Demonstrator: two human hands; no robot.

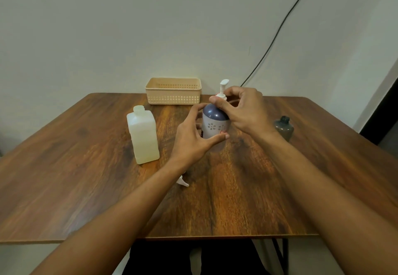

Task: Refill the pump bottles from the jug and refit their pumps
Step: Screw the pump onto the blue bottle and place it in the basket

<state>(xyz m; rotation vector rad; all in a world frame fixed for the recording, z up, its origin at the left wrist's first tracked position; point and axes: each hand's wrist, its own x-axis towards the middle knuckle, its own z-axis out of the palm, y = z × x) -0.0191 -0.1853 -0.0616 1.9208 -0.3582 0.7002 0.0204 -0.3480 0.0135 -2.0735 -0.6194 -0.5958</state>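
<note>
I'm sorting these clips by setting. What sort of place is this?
Probably a room at home: a wooden table against a plain wall, a plastic basket at the back, a loose cable down the wall.

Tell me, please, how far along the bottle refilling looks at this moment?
In hand: left hand steadies the flowered bottle while right hand grips its pump collar. Left: the dark bottle stands open; a loose pump lies beneath the left wrist. The jug is uncapped.
</note>
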